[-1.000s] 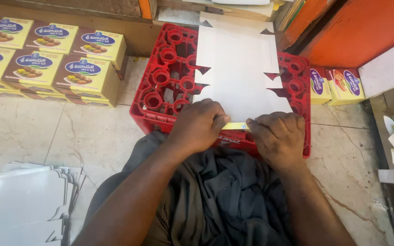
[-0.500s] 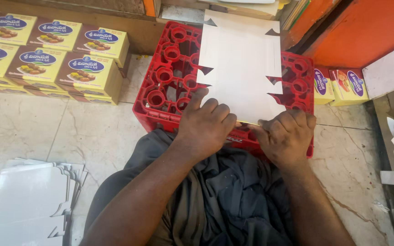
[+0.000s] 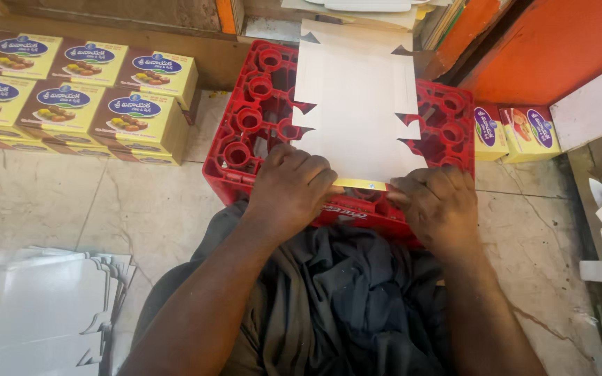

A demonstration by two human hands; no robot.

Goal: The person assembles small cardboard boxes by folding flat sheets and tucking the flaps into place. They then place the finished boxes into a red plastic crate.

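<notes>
Pale marble floor (image 3: 71, 209) fills the lower frame, with an orange wall (image 3: 559, 49) at upper right. One red bottle crate (image 3: 259, 118), turned upside down, is set at centre. One flat white carton blank (image 3: 353, 104) is laid across the crate, its near edge at the crate's lower rim. At upper left, six yellow printed boxes (image 3: 134, 118) are counted in two rows; two more yellow boxes (image 3: 517, 132) are seen at right beside the crate. One stack of flat white blanks (image 3: 43, 313) lies at lower left. The left hand (image 3: 290, 188) is pressed, fingers curled, on the blank's near left corner; the right hand (image 3: 440, 205) is pinched on its yellow near flap. Compared with a second ago, the left hand has been shifted left and spread over the corner.
</notes>
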